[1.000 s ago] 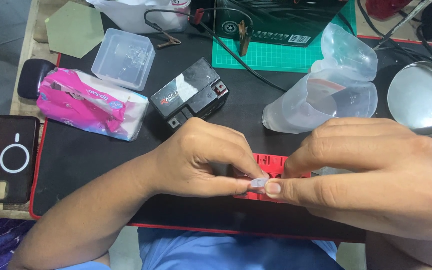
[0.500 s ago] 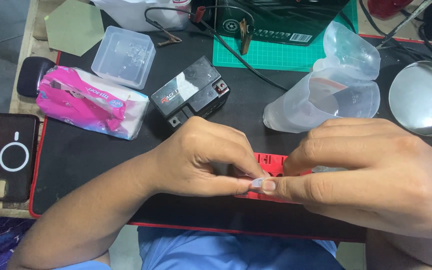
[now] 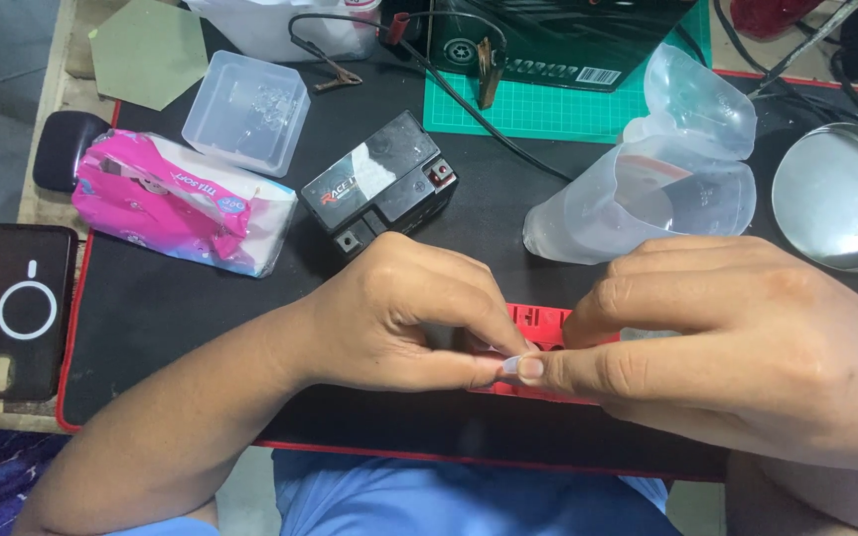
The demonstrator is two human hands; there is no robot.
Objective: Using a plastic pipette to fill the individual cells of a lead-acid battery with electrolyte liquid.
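Red plastic strip (image 3: 540, 328) sits pinched between both hands, left hand (image 3: 404, 313) and right hand (image 3: 737, 342) closed fingertip to fingertip. A small black battery (image 3: 379, 184) waits untouched on the counter (image 3: 201, 308).

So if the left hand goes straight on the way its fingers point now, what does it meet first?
The left hand points rightward, so it would first meet the right hand; their fingertips already seem to touch above the red part.

Both forearms bare, no sleeves showing. Left hand (image 3: 399, 318), right hand (image 3: 747, 347): no rings, watch or gloves. Light blue garment (image 3: 449, 496) below.
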